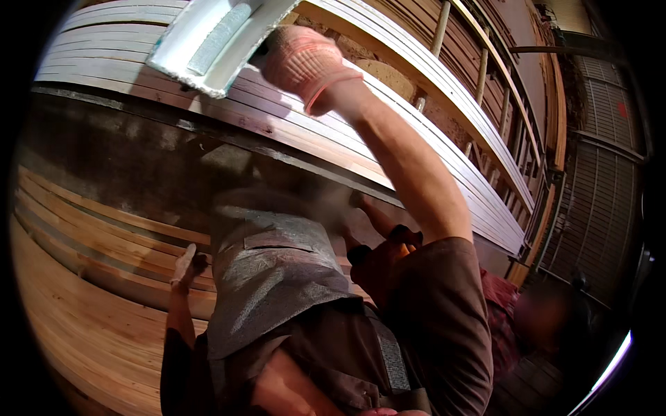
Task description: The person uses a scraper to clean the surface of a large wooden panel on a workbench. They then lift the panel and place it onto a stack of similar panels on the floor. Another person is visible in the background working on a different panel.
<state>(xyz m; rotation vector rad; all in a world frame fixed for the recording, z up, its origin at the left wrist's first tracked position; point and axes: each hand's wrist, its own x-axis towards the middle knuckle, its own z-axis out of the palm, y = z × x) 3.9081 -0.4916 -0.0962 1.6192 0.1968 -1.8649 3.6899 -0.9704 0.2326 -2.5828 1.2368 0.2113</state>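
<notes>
My right hand [303,64], in a pinkish knitted glove, reaches out over a row of white-coated boards [277,114]. Its fingers are closed at the side of a white open tray [168,59], on a dark part mostly hidden by the glove. Inside the tray lies a grey-white roller [219,40]. The tray is tilted above the boards, its rim crusted with coating. Lower down at the left, my left hand [186,267] in a pale glove hangs beside my apron, near bare wooden boards. Its fingers look partly stretched, and nothing shows in them.
Bare wooden boards [83,312] lie stacked at the left. More coated strips and a rack with wooden crossbars [480,76] stretch to the upper right. Another person in a red checked shirt [501,305] is at the right, close to my elbow. Metal grating [590,208] stands beyond.
</notes>
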